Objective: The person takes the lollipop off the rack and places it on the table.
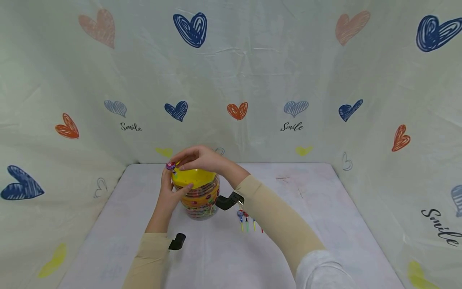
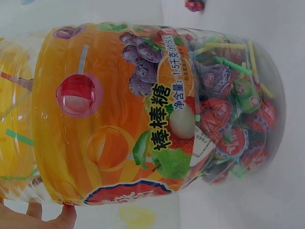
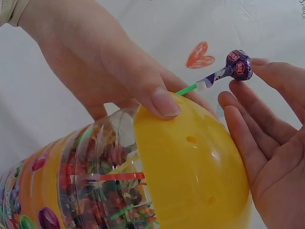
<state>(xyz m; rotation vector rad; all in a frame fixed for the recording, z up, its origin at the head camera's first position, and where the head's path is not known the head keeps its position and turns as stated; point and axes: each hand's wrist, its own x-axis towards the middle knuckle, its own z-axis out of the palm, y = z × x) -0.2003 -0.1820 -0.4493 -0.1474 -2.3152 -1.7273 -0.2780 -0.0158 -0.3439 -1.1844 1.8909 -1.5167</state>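
Note:
A clear plastic candy jar with an orange fruit label stands upright in the head view, full of wrapped lollipops. Its yellow domed lid has small holes. My left hand grips the jar's top from the left, its thumb lying on the lid. By the lid's left edge a purple-wrapped lollipop sticks outward on a green stick. The stick's lower end is hidden behind the left thumb. Over the lid reaches my right hand. One of its fingertips touches the candy head, the fingers loosely bent.
Several lollipops lie on the white table right of the jar, partly hidden by the right forearm. A curtain printed with hearts surrounds the table. Each wrist carries a black camera mount.

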